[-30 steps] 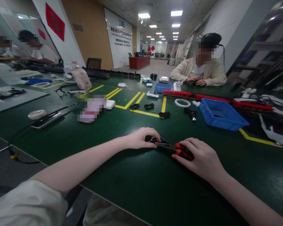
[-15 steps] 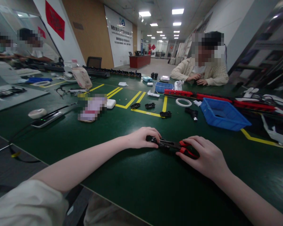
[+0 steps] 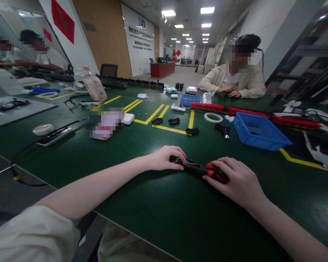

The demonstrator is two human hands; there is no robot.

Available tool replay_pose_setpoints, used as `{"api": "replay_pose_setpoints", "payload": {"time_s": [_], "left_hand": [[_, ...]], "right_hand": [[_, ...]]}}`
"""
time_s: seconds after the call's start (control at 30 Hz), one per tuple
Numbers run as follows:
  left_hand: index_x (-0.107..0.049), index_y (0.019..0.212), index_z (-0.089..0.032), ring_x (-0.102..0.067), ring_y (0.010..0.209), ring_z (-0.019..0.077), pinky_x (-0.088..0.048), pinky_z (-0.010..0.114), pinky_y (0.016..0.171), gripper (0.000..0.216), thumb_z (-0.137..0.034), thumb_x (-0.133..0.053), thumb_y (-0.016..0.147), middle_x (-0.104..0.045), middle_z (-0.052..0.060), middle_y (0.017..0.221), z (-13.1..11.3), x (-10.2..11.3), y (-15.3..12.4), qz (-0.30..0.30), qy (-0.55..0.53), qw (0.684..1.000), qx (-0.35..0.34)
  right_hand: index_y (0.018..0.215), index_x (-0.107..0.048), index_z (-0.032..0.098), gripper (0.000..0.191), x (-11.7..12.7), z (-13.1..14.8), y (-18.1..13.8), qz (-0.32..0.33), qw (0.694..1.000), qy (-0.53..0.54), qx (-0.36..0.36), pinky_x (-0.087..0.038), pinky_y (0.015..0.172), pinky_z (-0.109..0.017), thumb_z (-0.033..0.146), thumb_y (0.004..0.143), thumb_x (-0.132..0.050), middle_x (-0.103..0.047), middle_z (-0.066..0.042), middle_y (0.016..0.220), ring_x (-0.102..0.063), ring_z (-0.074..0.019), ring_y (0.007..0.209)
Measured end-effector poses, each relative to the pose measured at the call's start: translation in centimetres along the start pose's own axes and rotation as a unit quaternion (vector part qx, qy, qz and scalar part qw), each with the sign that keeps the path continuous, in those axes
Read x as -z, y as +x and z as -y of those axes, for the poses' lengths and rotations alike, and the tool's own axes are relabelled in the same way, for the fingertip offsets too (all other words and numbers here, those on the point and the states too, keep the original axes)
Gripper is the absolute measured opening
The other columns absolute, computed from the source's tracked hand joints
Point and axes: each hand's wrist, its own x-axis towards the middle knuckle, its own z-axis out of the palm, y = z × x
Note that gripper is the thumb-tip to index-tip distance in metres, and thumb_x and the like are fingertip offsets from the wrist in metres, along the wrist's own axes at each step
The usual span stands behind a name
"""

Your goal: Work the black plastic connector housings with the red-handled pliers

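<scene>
The small black part [image 3: 174, 159] was at the near middle of the green table [image 3: 153, 207], pinched between the thumb and fingers of my left hand [image 3: 165, 159], which mostly covered it. My right hand [image 3: 237, 178] was curled around the red-and-black handles of the pliers [image 3: 207, 170], fingers partly closed over them. I had the nose of the pliers pointing left, up against the black part's right end; I couldn't tell whether the jaws were biting on it.

Just beyond, three black pieces [image 3: 174, 121] lay apart from one another by the yellow tape [image 3: 169, 129]. To their right I had a black tool [image 3: 222, 130] with a shiny tip, a white ring [image 3: 213, 117] farther back, and a blue tray [image 3: 262, 142] at the right. On the left lay a phone [image 3: 107, 125], blurred over, with a white case [image 3: 129, 118] just beside it; farther left was a grey device [image 3: 54, 137] with a green light. A bottle [image 3: 95, 87] leaned at the far left. At the far right, beyond a long red strip [image 3: 246, 111], a person in a striped shirt [image 3: 251, 83] sat with both forearms on the table.
</scene>
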Motion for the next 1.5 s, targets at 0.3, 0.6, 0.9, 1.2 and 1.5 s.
{"api": "replay_pose_setpoints", "payload": {"time_s": [0.3, 0.6, 0.9, 1.2, 1.5], "left_hand": [[-0.067, 0.097, -0.014, -0.059, 0.104, 0.0181, -0.045, 0.033, 0.094, 0.018, -0.02, -0.071, 0.08, -0.064, 0.008, 0.11, -0.32, 0.21, 0.01, 0.01, -0.001, 1.0, 0.014], [-0.066, 0.092, -0.015, -0.059, 0.103, 0.0184, -0.044, 0.033, 0.094, 0.015, -0.022, -0.071, 0.08, -0.062, 0.007, 0.109, -0.1, 0.08, -0.02, 0.013, 0.013, 1.0, 0.006], [-0.066, 0.088, -0.015, -0.059, 0.101, 0.0185, -0.044, 0.032, 0.091, 0.013, -0.022, -0.072, 0.08, -0.062, 0.007, 0.106, -0.03, -0.03, 0.03, 0.009, 0.02, 1.0, 0.004], [-0.065, 0.093, -0.014, -0.058, 0.098, 0.0182, -0.044, 0.031, 0.089, 0.016, -0.024, -0.07, 0.081, -0.061, 0.007, 0.105, 0.06, 0.03, 0.05, 0.017, 0.028, 0.999, -0.003], [-0.053, 0.124, -0.017, -0.058, 0.101, 0.0199, -0.044, 0.033, 0.088, 0.048, -0.028, -0.071, 0.081, -0.062, 0.008, 0.111, -0.17, 0.12, 0.01, 0.016, 0.059, 0.998, 0.017]], "right_hand": [[0.093, -0.064, 0.016, 0.036, 0.15, -0.26, 0.04, 0.026, 0.999, 0.021, -0.014, -0.05, 0.062, -0.031, 0.049, 0.081, -0.06, -0.066, -0.008, 0.087, -0.061, -0.0181, 0.074], [0.092, -0.063, 0.016, 0.033, 0.33, -0.47, 0.16, 0.033, 0.999, 0.026, -0.01, -0.05, 0.06, -0.03, 0.047, 0.081, -0.06, -0.065, -0.008, 0.086, -0.06, -0.0173, 0.072], [0.091, -0.063, 0.017, 0.033, 0.19, 0.21, 0.21, 0.028, 0.999, 0.021, -0.013, -0.05, 0.062, -0.031, 0.047, 0.081, -0.06, -0.065, -0.008, 0.086, -0.06, -0.018, 0.073], [0.092, -0.064, 0.016, 0.034, 0.24, -0.2, 0.23, 0.03, 0.999, 0.012, -0.003, -0.05, 0.063, -0.032, 0.048, 0.081, -0.059, -0.065, -0.009, 0.088, -0.061, -0.0191, 0.075], [0.093, -0.063, 0.015, 0.033, 0.28, -0.18, 0.15, 0.028, 0.999, 0.016, 0.002, -0.05, 0.062, -0.031, 0.046, 0.081, -0.06, -0.065, -0.009, 0.087, -0.06, -0.0185, 0.074]]}}
